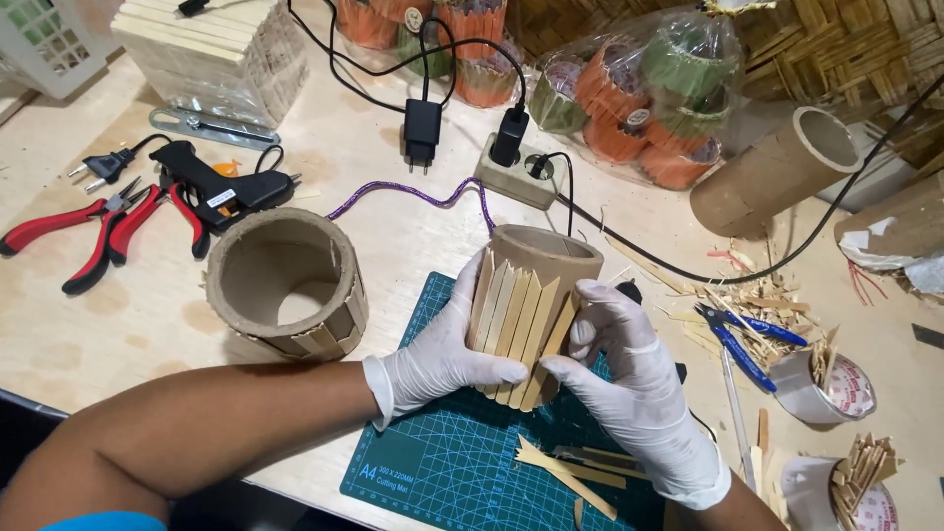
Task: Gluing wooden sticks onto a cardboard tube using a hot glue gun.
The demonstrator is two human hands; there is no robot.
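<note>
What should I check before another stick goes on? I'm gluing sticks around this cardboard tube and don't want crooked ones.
1. Tube held firmly: ok. The left hand and right hand both clasp the cardboard tube over the green cutting mat.
2. Sticks already on lie side by side: ok. The wooden sticks touch along their edges, pointed ends down.
3. Glue set: cannot tell.
4. Glue gun within reach: ok, though far. The black glue gun lies past the wider cardboard ring.
5. Spare sticks ready: ok. Loose sticks lie on the mat near the right hand.
</note>
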